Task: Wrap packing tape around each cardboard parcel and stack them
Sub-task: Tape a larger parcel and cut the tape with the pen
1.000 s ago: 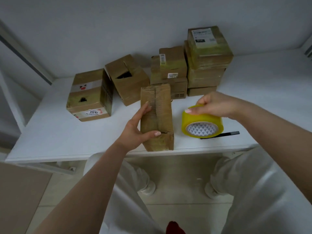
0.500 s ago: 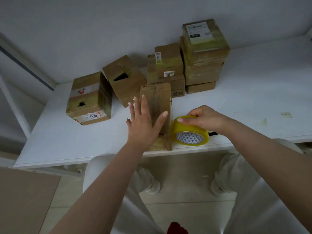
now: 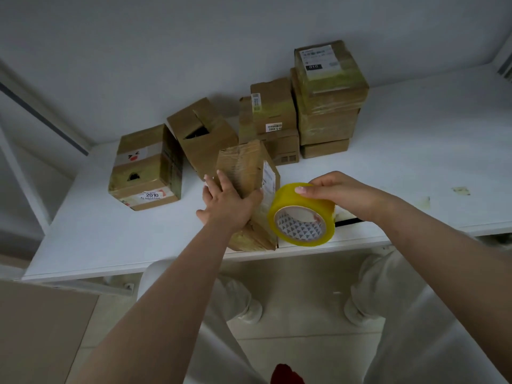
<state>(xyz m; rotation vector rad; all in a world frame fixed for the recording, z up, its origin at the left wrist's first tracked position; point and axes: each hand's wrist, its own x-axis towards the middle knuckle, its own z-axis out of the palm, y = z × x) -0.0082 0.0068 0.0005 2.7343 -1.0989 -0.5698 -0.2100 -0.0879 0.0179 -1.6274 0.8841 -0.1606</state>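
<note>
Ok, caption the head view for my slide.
Left hand holds a long brown cardboard parcel while the right hand brings a yellow packing tape roll alongside.

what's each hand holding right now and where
Left hand grips the parcel across its top face; right hand holds the tape roll by its outer rim.

- two hands: left hand (image 3: 225,205) at 9 o'clock of the tape, right hand (image 3: 342,196) at 1 o'clock
- one yellow tape roll (image 3: 302,214)
- eight cardboard parcels (image 3: 145,167) on one white table (image 3: 415,162)
</note>
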